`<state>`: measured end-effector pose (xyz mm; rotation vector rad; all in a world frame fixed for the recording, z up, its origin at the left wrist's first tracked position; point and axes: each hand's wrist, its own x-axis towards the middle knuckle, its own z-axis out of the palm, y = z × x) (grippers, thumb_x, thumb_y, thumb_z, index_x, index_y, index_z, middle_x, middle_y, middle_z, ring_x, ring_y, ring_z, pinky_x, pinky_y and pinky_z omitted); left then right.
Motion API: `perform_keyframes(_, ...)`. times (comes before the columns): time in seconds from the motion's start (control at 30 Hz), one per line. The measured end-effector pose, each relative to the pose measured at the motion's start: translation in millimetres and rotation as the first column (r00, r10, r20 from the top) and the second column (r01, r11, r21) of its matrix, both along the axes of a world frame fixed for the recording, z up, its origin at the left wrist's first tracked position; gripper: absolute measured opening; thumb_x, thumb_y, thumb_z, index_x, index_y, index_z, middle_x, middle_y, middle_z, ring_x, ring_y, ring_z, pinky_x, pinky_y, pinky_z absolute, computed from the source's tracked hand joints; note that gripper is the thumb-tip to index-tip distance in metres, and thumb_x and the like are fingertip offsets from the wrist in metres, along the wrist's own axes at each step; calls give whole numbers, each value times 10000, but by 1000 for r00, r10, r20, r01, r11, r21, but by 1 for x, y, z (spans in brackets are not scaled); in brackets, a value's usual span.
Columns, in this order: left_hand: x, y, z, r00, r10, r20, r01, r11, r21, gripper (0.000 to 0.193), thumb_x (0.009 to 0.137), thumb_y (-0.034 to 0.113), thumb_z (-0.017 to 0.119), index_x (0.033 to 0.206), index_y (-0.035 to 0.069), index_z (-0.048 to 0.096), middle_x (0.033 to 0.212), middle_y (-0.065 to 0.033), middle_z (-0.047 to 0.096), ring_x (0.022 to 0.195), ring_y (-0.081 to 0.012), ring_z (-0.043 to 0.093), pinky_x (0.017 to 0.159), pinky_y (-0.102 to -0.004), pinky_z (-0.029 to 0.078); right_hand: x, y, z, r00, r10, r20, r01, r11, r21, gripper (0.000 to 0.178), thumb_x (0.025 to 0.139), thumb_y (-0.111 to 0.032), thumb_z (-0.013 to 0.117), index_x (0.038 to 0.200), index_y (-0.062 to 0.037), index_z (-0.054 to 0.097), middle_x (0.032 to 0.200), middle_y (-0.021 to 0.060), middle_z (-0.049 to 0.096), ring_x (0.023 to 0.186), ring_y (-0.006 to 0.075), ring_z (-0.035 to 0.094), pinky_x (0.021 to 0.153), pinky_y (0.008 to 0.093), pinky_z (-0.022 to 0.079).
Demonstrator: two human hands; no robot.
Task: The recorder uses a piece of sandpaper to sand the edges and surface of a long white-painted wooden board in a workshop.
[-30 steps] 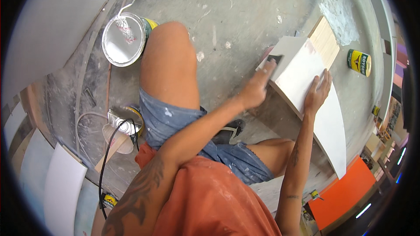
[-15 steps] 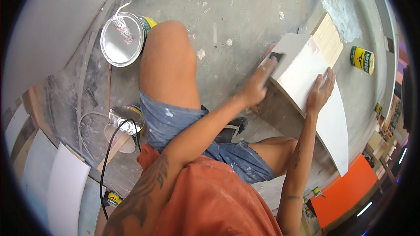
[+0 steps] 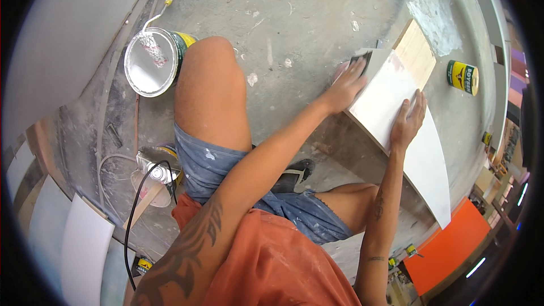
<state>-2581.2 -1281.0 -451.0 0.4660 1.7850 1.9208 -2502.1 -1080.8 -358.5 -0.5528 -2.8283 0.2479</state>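
My left hand (image 3: 347, 86) presses a dark sheet of sandpaper (image 3: 367, 56) against the grey end face of a white-painted wooden piece (image 3: 425, 153). The fingers are slightly blurred, and the palm hides part of the sheet. My right hand (image 3: 407, 122) rests with fingers stretched on the piece's white upper face, near its far edge. That piece has a curved outer edge and tapers toward me. A bare plywood strip (image 3: 415, 50) sticks out beyond its far end.
A paint roller (image 3: 152, 48) lies across a large can (image 3: 148, 73) left of my knee. A small yellow and green can (image 3: 463, 77) lies at the right. Lower left are a metal container (image 3: 158, 164), a black cable (image 3: 136, 209) and white curved panels (image 3: 85, 249). An orange panel (image 3: 447, 243) stands lower right.
My left hand has shifted over the end face with the sandpaper, its fingers now flatter against it. My right hand stays on the white face. The whole view has shifted slightly.
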Motion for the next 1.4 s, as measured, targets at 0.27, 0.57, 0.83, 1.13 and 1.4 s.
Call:
perform_keyframes(0.27, 62, -44, 37, 997, -83, -4, 83, 996, 25, 687, 1088, 406, 361, 1605, 6, 153, 1686, -167, 134, 1568, -286, 67, 1262, -390, 57, 0, -4, 4, 1000, -3, 16, 3, 1000, 7, 492, 1041, -282, 494, 1469, -41, 480, 1530, 195, 449, 1466, 368, 342, 1202, 482, 253)
perform_keyframes(0.57, -44, 43, 29, 1000, 6, 4, -6, 999, 41, 792, 1023, 403, 540, 1583, -32, 188, 1658, -232, 183, 1552, -333, 143, 1253, -371, 130, -1, -3, 6, 1000, -5, 22, 6, 1000, -6, 482, 1035, -251, 501, 1470, -44, 476, 1534, 187, 444, 1473, 357, 330, 1204, 473, 244)
perform_keyframes(0.83, 28, -18, 70, 998, -6, -65, 6, 1000, -4, 761, 996, 267, 601, 1599, 26, 204, 1669, -205, 170, 1554, -330, 139, 1256, -403, 132, -3, -4, 7, 1000, -10, 18, 10, 1000, 5, 471, 1034, -245, 504, 1459, -42, 489, 1529, 188, 450, 1464, 360, 343, 1200, 470, 255)
perform_keyframes(1.13, 33, -15, 59, 997, -4, -81, 5, 1000, 14, 685, 1038, 256, 523, 1596, 14, 209, 1664, -207, 188, 1556, -323, 133, 1255, -406, 139, -1, -1, 5, 1000, -15, 8, 15, 1000, 18, 462, 1040, -246, 493, 1459, -52, 487, 1526, 179, 455, 1466, 349, 339, 1200, 464, 254)
perform_keyframes(1.4, -37, 33, 45, 1000, -22, 22, 21, 998, 53, 706, 1052, 355, 480, 1604, 28, 185, 1675, -183, 174, 1558, -299, 133, 1254, -365, 120, -1, 1, 2, 1000, -13, -5, 13, 1000, 5, 465, 1041, -253, 491, 1460, -51, 484, 1532, 195, 438, 1467, 363, 334, 1201, 465, 257)
